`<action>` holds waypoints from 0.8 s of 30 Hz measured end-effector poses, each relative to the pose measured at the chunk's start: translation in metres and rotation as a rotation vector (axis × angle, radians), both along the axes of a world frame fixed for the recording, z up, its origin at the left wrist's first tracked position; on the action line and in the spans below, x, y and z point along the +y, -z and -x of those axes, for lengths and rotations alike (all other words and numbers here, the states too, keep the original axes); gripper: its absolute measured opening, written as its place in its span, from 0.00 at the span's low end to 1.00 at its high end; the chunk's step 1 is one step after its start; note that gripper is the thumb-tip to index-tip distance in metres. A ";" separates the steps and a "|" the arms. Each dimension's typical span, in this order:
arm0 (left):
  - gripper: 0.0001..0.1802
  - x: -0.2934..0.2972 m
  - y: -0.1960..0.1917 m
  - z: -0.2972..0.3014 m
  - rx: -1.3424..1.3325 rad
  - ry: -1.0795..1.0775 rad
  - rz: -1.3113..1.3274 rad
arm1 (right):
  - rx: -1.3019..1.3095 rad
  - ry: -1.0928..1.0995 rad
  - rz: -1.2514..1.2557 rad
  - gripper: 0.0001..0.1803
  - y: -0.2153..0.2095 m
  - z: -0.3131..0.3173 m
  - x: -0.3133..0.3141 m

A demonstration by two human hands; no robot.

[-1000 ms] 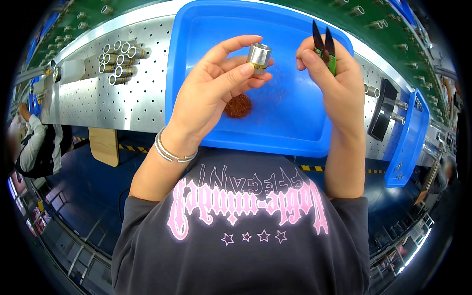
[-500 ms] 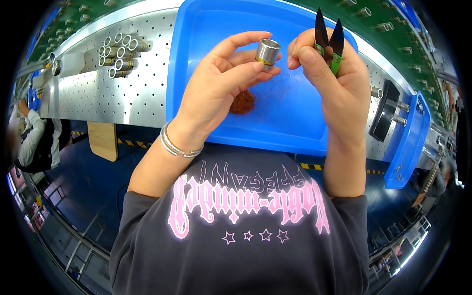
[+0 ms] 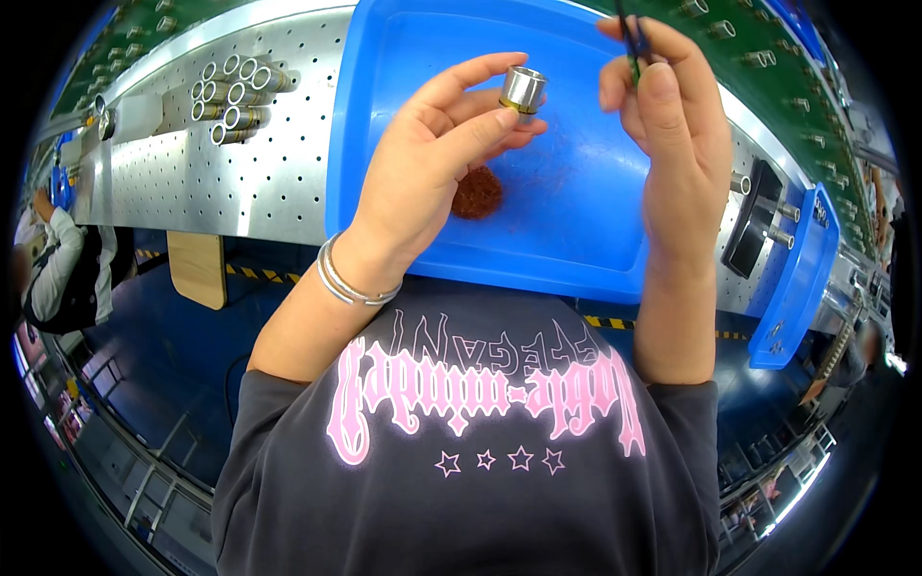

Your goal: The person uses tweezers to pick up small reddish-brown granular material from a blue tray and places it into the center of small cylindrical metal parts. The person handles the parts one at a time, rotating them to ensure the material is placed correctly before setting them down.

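we note: glossy silver metal cylinder (image 3: 524,88); smooth blue plastic rectangular tray (image 3: 576,235); rough reddish-brown round tangle (image 3: 478,195); matt dark-grey cloth shirt (image 3: 480,518).

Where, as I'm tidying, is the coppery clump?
In the head view, the coppery clump lies left of centre in the blue tray, partly behind the left hand.

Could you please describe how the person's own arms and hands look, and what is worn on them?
The left hand and right hand wear no gloves. On the left wrist is a silver-coloured bangle that looks like two bands; no jewellery shows on the right wrist. The short, dark grey sleeves belong to a T-shirt with pink lettering and star outlines.
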State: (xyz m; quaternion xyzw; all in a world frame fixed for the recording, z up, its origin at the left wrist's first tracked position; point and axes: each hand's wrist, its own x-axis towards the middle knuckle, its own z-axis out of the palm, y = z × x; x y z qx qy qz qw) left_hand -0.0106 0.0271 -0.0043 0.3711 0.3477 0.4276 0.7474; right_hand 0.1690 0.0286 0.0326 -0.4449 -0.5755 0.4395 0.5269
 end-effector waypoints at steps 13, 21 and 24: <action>0.22 -0.001 0.000 -0.001 -0.086 -0.063 0.029 | -0.430 0.044 -0.075 0.15 0.003 0.013 -0.006; 0.24 0.001 -0.002 0.000 -0.043 -0.059 -0.023 | -0.536 0.126 -0.187 0.08 0.016 0.004 -0.014; 0.24 0.000 -0.002 0.000 -0.027 -0.056 -0.039 | -0.535 0.122 -0.137 0.08 0.013 0.004 -0.016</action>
